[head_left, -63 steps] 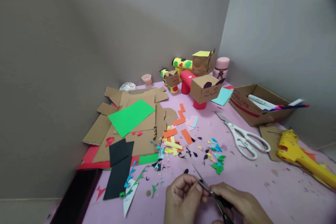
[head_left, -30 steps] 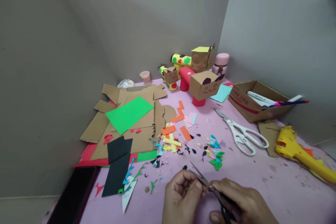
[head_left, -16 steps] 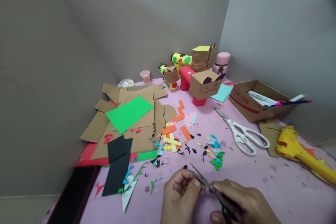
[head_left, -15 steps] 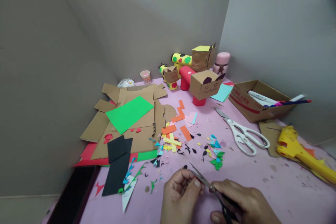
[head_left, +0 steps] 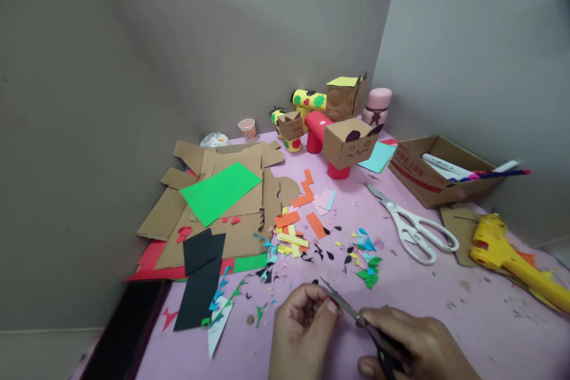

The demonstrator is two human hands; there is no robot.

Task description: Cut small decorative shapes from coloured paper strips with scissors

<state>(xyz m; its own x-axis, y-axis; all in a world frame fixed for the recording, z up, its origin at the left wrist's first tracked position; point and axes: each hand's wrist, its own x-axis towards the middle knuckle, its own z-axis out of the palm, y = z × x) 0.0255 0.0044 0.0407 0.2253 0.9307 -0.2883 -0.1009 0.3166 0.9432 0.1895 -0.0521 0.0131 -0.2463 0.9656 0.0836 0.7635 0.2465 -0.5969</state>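
Observation:
My right hand (head_left: 412,338) is closed round the black handles of a pair of scissors (head_left: 350,307), whose blades point up and left. The blades look almost together, close by the fingertips of my left hand (head_left: 307,326). That hand is pinched on a small piece of red paper (head_left: 333,300); only a sliver of it shows, and the fingers hide the rest. Just beyond my hands lie green leaf-shaped cutouts (head_left: 369,275) and black drop-shaped cutouts (head_left: 330,255). Orange paper strips (head_left: 316,225) are further back.
White scissors (head_left: 407,225), a yellow glue gun (head_left: 503,252) and a cardboard box of markers (head_left: 418,173) stand to the right. Cardboard animals (head_left: 350,142) are at the back. Flattened cardboard (head_left: 244,231), green paper (head_left: 220,190), black paper (head_left: 196,300) and a phone (head_left: 127,326) lie left.
The scissor blades have come closer together beside the left fingertips. My left hand has shifted slightly left, still pinching. The things on the table have stayed put.

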